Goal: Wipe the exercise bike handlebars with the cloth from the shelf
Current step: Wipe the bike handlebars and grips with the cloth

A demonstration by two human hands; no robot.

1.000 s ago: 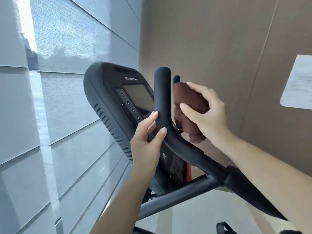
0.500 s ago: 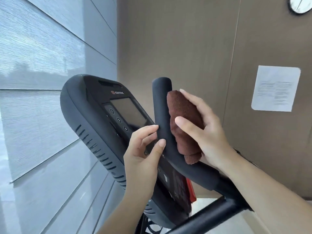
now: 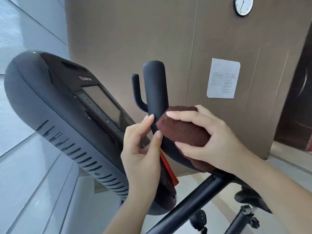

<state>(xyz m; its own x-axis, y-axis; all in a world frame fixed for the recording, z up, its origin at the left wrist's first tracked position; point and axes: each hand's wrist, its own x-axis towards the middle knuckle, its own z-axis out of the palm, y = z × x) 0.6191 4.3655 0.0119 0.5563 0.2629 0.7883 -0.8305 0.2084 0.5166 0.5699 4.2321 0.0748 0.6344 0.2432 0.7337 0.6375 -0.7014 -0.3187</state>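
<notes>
Wiping is the step in hand, judged from the contact seen. The cloth (image 3: 184,132), dark red and folded thick, is pressed against the right side of the near handlebar (image 3: 155,85) at its bend, below the upright end. The right hand (image 3: 217,144) grips it, fingers curled round it above and below. A tail of cloth hangs under the palm onto the lower run of the bar. The left hand (image 3: 143,154) pinches the same bar between thumb and fingertips on the side facing the console (image 3: 67,115), just beside the cloth's leading edge. Whether the cloth wraps fully round the bar cannot be told.

Assessment: the upright end above the cloth and the far handlebar (image 3: 135,88), which stands behind and apart from both hands, carry no cloth and are presumed outstanding. The next move calls for sliding the cloth along the bar under steady pressure, with the left hand bracing or moving out of its path. Risk noted: the cloth slipping off the rounded bend.
</notes>
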